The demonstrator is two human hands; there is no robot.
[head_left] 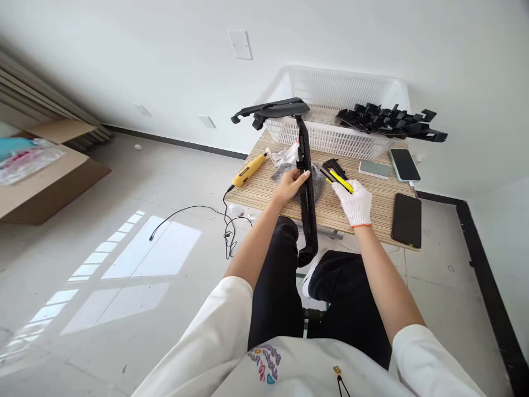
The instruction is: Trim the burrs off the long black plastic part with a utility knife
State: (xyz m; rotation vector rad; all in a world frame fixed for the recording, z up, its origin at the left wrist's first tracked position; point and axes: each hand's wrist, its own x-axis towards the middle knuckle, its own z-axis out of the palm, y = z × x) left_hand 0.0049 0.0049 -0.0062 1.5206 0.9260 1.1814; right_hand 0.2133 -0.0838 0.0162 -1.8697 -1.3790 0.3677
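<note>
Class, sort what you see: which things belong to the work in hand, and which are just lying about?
In the work:
- long black part, in the bare left hand
- yellow-and-black cutter, in the gloved right hand
- probably the similar black parts in the white basket

Apparently just lying about:
- phone with a cable
- phone at the table corner

Unclear: yellow corded tool, unheld

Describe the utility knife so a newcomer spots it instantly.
Find the wood-grain table holding the white basket. Over it, the white-gloved right hand grips the utility knife. Ribbed and cordless, it differs from the yellow corded tool lying farther left.
</note>
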